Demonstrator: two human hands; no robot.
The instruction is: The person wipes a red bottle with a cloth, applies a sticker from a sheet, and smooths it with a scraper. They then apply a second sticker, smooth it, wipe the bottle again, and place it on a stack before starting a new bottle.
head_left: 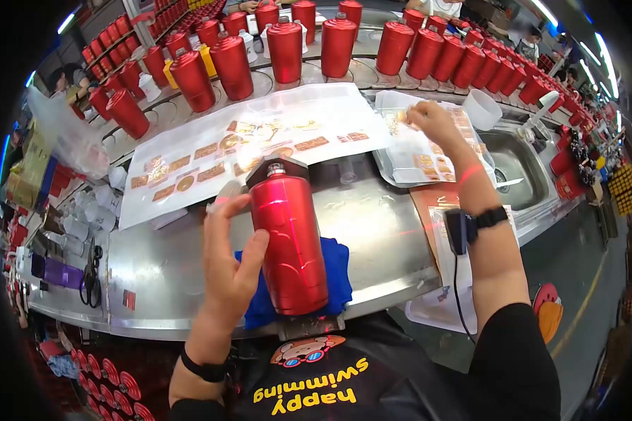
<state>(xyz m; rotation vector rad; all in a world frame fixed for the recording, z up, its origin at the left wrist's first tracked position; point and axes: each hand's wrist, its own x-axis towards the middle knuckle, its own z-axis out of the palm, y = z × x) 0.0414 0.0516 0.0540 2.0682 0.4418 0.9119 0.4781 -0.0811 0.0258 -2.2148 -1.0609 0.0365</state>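
A glossy red bottle with a bare metal neck lies tilted on a folded blue cloth at the front edge of the steel bench. My left hand is beside its left side, fingers apart, the thumb overlapping the bottle's edge. Farther out to the right, my right hand is closed in a pinch over a tray with printed decal sheets; I cannot tell what it pinches. Between the hands, a large white decal sheet with gold and brown prints spreads over the bench.
Red bottles line a curved conveyor behind the bench. A sink and white tub are at right. Scissors and a purple object lie left, near white cups. People sit across the conveyor.
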